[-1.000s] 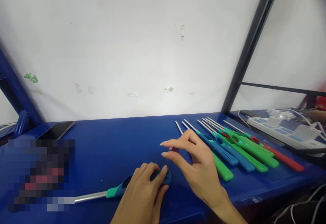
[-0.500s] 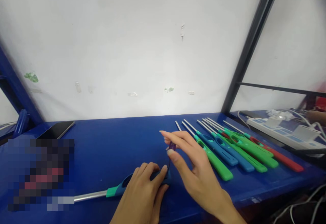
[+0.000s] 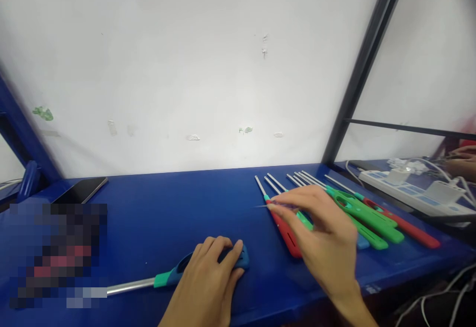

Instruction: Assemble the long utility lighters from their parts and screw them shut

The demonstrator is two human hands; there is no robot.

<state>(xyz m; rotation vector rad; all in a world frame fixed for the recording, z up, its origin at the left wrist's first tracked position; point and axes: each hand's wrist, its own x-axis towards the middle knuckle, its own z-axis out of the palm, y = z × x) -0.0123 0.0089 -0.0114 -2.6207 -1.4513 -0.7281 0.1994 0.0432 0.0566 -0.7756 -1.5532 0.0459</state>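
A blue utility lighter with a teal collar and a long metal tube lies across the near part of the blue table. My left hand is closed over its handle, holding it down against the surface. Up and to the right, my right hand pinches a small screwdriver, its purple handle blurred and its thin shaft pointing left. Under that hand a red utility lighter lies on the table, partly covered. Beside it, several more green, blue and red lighters lie in a row.
A dark phone rests at the back left, behind a pixelated patch. At the right stand a white power strip with cables and a dark rack post. Another person's hand shows at the far right edge.
My right hand has lifted the screwdriver off the blue lighter's handle and moved right and up, tilting it nearly flat. My left hand stays on the lighter.
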